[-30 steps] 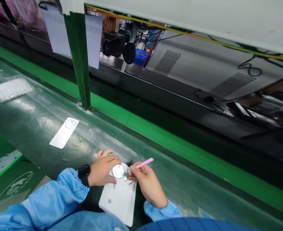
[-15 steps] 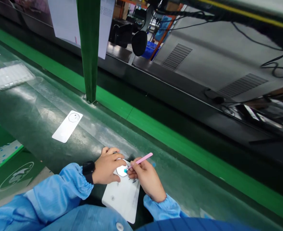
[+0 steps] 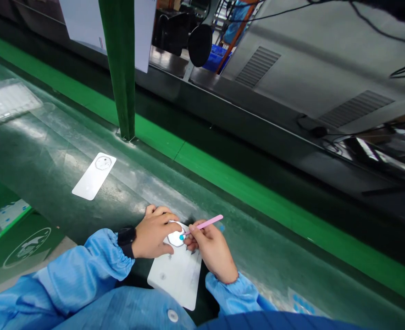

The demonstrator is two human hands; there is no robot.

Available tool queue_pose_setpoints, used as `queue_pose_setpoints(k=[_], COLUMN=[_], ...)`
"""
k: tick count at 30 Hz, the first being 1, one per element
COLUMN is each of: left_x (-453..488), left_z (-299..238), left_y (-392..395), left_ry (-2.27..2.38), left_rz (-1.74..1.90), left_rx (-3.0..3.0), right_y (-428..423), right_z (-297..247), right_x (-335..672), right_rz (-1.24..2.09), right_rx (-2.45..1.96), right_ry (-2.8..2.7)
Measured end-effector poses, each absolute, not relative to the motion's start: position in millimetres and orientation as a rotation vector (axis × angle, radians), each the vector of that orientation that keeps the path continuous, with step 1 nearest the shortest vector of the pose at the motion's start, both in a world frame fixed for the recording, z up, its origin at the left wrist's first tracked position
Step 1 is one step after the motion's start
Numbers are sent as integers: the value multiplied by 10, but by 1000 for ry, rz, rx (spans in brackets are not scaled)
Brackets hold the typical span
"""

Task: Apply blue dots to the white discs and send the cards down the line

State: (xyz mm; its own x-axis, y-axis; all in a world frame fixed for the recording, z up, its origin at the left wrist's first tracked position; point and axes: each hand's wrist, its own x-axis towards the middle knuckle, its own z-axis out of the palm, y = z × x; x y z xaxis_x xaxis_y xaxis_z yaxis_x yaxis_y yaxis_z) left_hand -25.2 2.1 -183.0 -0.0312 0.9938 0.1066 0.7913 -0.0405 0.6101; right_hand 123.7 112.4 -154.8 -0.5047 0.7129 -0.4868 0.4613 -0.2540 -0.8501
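A white phone back cover (image 3: 176, 282) lies in front of me, with a shiny octagonal camera area near its far end. My left hand (image 3: 154, 233) rests over the cover's far left edge, fingers spread and thumb apart, the index fingertip by the octagon. Pink tweezers (image 3: 209, 222) are pinched in my right hand (image 3: 214, 250), their rounded end pointing up and right. At their tip, a small blue dot (image 3: 181, 237) shows at the octagon's right side. My right fingertips are partly hidden. A second white phone back cover (image 3: 94, 176) lies apart on the left.
A clear plastic tray (image 3: 11, 103) sits at the far left of the green bench. A green box (image 3: 26, 243) with blue-dotted sheets stands at lower left. A green post (image 3: 119, 73) rises from the bench. A clear sheet with blue dots (image 3: 303, 303) lies at lower right.
The view has shifted slightly. Both hands stay at the octagon, with the tweezers and blue dot in nearly the same place on the cover.
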Motion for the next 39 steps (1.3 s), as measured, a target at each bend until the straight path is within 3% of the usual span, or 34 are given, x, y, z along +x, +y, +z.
queue_pose_setpoints(k=[39], left_x=[-258], left_z=[-1842], left_y=[-7], left_ry=[1876], left_rz=[738], left_rx=[1950], right_y=[1042], right_z=[-1527], right_x=[1224], right_rz=[1718], right_rx=[-1423], right_ry=[-1817])
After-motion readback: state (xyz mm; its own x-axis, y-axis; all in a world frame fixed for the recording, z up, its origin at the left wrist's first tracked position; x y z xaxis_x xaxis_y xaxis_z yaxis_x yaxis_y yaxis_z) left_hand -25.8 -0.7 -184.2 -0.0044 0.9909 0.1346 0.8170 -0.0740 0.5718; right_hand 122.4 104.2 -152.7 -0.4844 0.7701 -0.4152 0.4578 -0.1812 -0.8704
